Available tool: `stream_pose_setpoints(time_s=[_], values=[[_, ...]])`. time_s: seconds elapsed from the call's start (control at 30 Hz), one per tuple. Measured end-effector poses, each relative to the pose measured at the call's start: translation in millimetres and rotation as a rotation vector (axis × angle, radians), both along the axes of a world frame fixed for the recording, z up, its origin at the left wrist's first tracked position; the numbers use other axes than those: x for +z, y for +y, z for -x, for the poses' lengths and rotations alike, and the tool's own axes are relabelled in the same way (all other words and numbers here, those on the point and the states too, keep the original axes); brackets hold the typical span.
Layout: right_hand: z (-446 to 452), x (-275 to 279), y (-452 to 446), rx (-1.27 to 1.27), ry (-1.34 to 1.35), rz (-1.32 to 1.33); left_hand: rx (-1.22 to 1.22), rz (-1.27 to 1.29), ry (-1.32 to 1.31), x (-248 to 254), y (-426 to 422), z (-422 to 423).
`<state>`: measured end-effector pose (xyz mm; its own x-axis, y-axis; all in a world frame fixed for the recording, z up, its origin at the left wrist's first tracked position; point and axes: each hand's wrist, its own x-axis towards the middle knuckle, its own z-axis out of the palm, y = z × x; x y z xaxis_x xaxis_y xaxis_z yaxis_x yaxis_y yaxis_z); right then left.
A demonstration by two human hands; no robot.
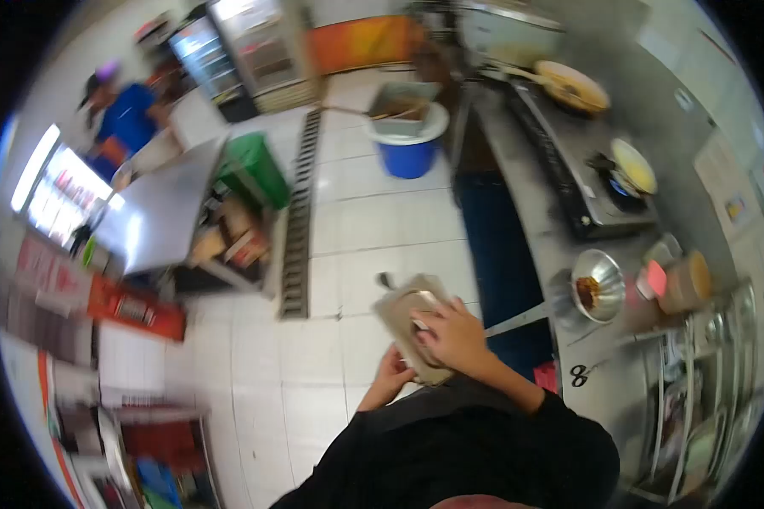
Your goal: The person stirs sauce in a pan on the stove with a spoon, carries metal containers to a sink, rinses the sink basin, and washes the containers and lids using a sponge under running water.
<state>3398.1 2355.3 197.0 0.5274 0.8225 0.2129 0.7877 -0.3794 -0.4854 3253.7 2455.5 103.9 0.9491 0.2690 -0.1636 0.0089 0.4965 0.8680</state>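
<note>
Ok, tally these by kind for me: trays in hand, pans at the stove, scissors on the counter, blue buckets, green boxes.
Tray: 1, touched by the left hand and right hand
Pans: 2
Scissors: 1 pair
Blue bucket: 1
Green box: 1
Total: 6

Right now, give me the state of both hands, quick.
Left hand: closed on the near edge of the tray, holding it.
Right hand: over the tray, fingers bent; too blurred to tell whether it grips anything.
</note>
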Motion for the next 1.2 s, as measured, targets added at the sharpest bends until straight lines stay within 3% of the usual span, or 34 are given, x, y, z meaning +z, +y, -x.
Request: stream_pose_setpoints(time_s=[0.1,0.17,0.23,0.3,0.37,0.5,0.6,0.67,0.7,0.8,0.93,1.03,1.07,1.17,1.2], values=[[-60,13,64,-0.172,-0.071,-0.063,0.066,-0.078,-0.006,-10,63,-56],[-111,-1,115,-0.221,0.040,-0.031,0.136,-0.032,0.004,-12,112,-91],[-166,-10,174,-0.066,0.581,0.087,0.220,-0.037,-0.002,-23,169,-120],[-203,-48,248,0.120,0.676,0.021,0.340,-0.061,0.035,3,215,-150],[-230,-35,312,0.164,0.725,0.050,0.413,-0.169,0.023,10,268,-169],[-257,-49,456,0.389,0.732,0.021,0.446,0.048,0.019,34,361,-181],[-260,-71,550,0.446,0.648,0.046,0.629,0.020,0.287,24,437,-202],[-269,-89,607,0.421,0.649,0.065,0.714,-0.154,0.393,19,488,-224],[-272,-96,631,0.380,0.675,0.050,0.705,-0.183,0.390,6,518,-225],[-316,-93,705,0.305,0.818,0.200,0.603,-0.102,0.246,25,605,-262],[-391,-87,781,0.158,0.948,-0.068,0.390,-0.124,0.196,11,724,-331],[-443,-78,831,0.096,0.852,-0.093,0.386,-0.165,0.124,11,783,-387],[-457,-86,856,0.094,0.963,-0.131,0.413,-0.120,0.122,9,798,-399],[-492,-87,927,0.262,0.973,-0.123,0.518,0.003,0.092,0,851,-435],[-495,-85,953,0.293,1.091,-0.131,0.559,-0.078,0.145,-2,867,-437]])
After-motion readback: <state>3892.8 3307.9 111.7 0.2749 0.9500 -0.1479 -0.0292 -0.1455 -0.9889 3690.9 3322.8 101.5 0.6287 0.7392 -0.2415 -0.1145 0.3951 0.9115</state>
